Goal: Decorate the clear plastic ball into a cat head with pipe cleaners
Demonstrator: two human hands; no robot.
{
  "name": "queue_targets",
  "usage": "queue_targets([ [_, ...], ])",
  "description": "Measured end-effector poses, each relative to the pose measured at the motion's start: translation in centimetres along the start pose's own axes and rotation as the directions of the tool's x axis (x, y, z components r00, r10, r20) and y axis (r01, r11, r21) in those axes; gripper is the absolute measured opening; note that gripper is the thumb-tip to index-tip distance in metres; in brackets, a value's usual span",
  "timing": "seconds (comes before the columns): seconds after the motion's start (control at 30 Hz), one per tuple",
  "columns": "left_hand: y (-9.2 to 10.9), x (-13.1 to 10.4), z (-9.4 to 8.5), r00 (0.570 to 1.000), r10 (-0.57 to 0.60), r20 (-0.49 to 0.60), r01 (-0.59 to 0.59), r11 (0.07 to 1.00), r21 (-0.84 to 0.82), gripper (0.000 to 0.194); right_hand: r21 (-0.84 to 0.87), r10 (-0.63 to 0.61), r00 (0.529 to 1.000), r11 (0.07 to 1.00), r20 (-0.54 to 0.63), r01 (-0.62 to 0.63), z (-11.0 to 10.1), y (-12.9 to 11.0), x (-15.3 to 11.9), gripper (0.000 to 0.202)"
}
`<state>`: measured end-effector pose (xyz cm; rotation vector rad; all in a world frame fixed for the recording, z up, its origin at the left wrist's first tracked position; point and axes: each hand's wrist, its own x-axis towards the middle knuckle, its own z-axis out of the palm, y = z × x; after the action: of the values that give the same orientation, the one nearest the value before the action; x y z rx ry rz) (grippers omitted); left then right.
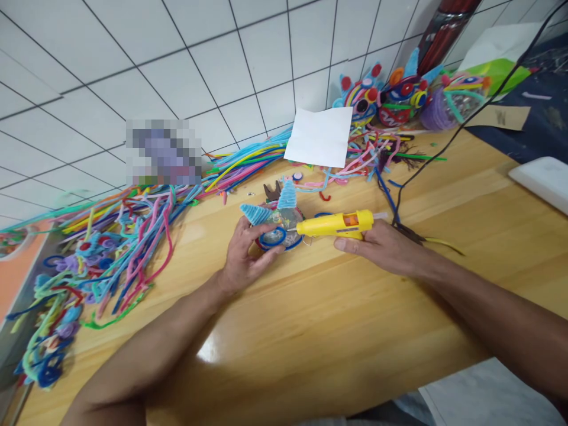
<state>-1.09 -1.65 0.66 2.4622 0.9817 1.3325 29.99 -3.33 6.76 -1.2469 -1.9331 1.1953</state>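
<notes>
My left hand [245, 255] is closed around the near left side of a clear plastic jar [290, 220] with two light-blue pipe-cleaner ears [287, 195] on it. A dark-blue pipe-cleaner ring [272, 237] shows between my thumb and fingers, against the jar. My right hand [381, 245] grips a yellow hot glue gun [335, 224] by its handle. The gun points left, its nozzle at the jar beside the blue ring; whether the tip touches cannot be made out. Behind the jar lies a dark-handled tool [272, 190], partly hidden.
Loose pipe cleaners [146, 236] in many colours spread along the wall and left side. A white paper sheet [318, 137] lies on some. Several decorated jars [402, 97] stand at the back right. A black cord [448, 127] hangs down to pliers with yellow handles [444, 243].
</notes>
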Motion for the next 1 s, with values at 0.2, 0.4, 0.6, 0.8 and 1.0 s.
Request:
queue_targets([
  [0.2,0.21,0.16,0.14,1.0,0.016,-0.024,-0.016,1.0,-0.008,0.032,0.001,-0.009,1.0,1.0,0.008,0.009,0.04,0.1,0.06,0.052],
  [0.4,0.1,0.17,-0.01,1.0,0.009,-0.006,-0.009,1.0,-0.011,0.028,0.01,0.018,1.0,1.0,0.016,-0.019,0.06,0.37,0.03,0.048],
  [0.6,-0.05,0.09,-0.08,1.0,0.002,0.004,-0.002,0.999,-0.036,0.03,0.027,0.024,0.999,0.999,0.024,-0.025,0.05,0.15,-0.04,0.047],
  [0.8,-0.35,-0.13,-0.01,1.0,-0.006,-0.002,0.006,0.998,-0.065,0.033,0.041,0.024,1.0,0.999,0.02,-0.025,0.07,-0.01,0.01,0.047],
  [1.0,-0.67,-0.38,0.0,0.999,-0.035,0.015,0.036,0.996,-0.08,0.031,0.037,0.014,1.0,0.999,0.009,-0.014,0.13,0.1,0.05,0.046],
])
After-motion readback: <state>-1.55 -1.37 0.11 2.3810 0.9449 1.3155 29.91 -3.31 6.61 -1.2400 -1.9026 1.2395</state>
